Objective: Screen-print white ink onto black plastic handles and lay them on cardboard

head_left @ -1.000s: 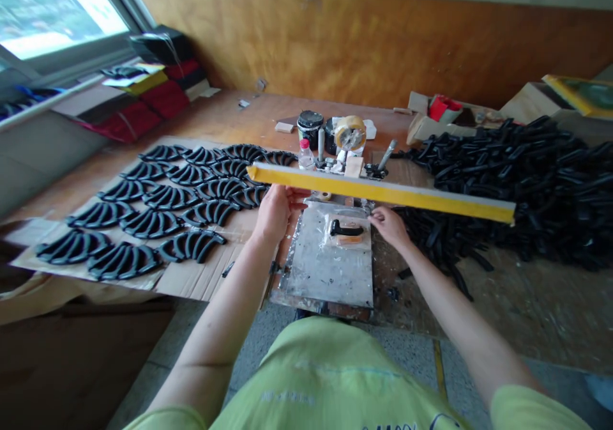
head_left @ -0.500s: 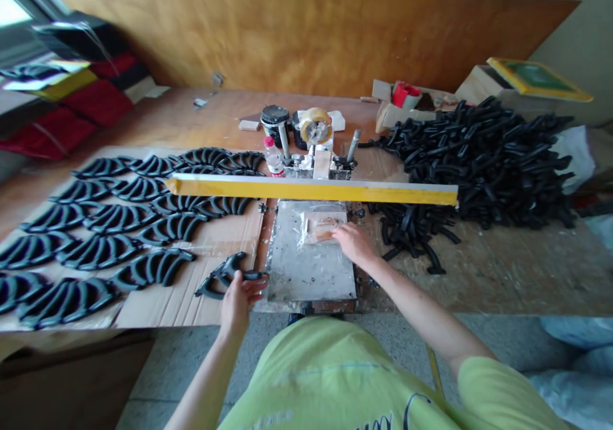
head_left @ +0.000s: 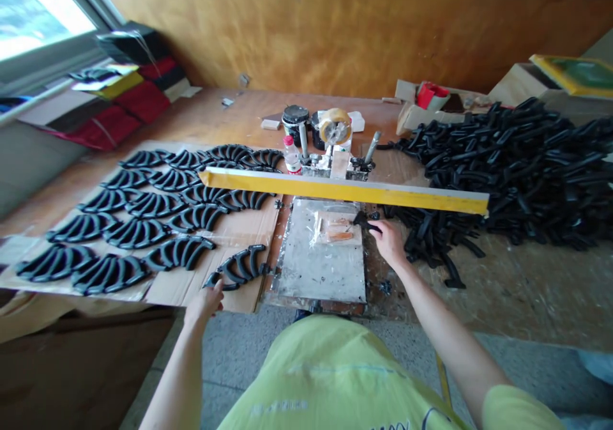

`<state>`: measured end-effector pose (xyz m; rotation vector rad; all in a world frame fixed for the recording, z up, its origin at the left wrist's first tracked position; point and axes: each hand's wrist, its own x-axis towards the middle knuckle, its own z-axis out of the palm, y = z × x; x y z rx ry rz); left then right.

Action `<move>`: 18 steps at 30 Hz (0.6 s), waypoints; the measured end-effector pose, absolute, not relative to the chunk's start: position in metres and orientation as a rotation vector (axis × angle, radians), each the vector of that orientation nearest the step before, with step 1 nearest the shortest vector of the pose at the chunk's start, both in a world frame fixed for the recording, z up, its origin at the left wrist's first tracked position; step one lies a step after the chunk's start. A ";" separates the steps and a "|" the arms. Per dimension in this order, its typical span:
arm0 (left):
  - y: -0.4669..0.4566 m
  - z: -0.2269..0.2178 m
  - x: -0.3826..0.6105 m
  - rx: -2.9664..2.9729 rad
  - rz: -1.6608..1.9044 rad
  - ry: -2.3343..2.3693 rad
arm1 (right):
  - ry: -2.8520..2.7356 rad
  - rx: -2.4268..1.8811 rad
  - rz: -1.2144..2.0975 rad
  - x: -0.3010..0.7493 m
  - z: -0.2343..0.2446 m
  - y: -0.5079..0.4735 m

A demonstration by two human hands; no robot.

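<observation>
My left hand [head_left: 205, 302] rests at the near edge of the cardboard sheet [head_left: 225, 229], fingertips touching a small fan of curved black plastic pieces [head_left: 238, 268]. My right hand [head_left: 390, 241] is beside the right edge of the metal plate [head_left: 322, 264], fingers closed on one black curved piece [head_left: 363, 222]. On the plate lies a taped-down orange jig [head_left: 338, 230]. Above it hangs a raised yellow-edged screen frame [head_left: 345, 190].
Rows of fanned black pieces [head_left: 138, 216] cover the cardboard on the left. A big heap of black pieces [head_left: 517, 168] fills the right. Ink tin [head_left: 294, 118], small bottle [head_left: 290, 154] and tape roll [head_left: 334, 127] stand behind the frame. Boxes [head_left: 421, 107] sit at the back wall.
My left hand set the black piece down with the fan on the cardboard and drew back to its edge. My right hand left the jig and took a black piece from the right.
</observation>
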<state>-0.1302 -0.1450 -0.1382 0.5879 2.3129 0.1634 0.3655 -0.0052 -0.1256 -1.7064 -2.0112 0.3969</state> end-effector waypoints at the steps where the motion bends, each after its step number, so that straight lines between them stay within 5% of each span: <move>1: -0.136 -0.128 -0.130 0.661 0.145 2.328 | -2.089 -1.541 0.430 0.351 -0.122 -0.003; 6: -0.075 -0.065 -0.082 1.087 0.561 2.208 | -2.282 -1.271 0.397 0.297 -0.113 0.001; 12: -0.013 0.024 0.014 1.147 1.402 1.535 | -2.406 -1.377 0.309 0.286 -0.110 -0.005; 18: -0.016 0.051 0.041 1.101 1.424 1.305 | -2.043 -1.536 0.519 0.330 -0.096 0.012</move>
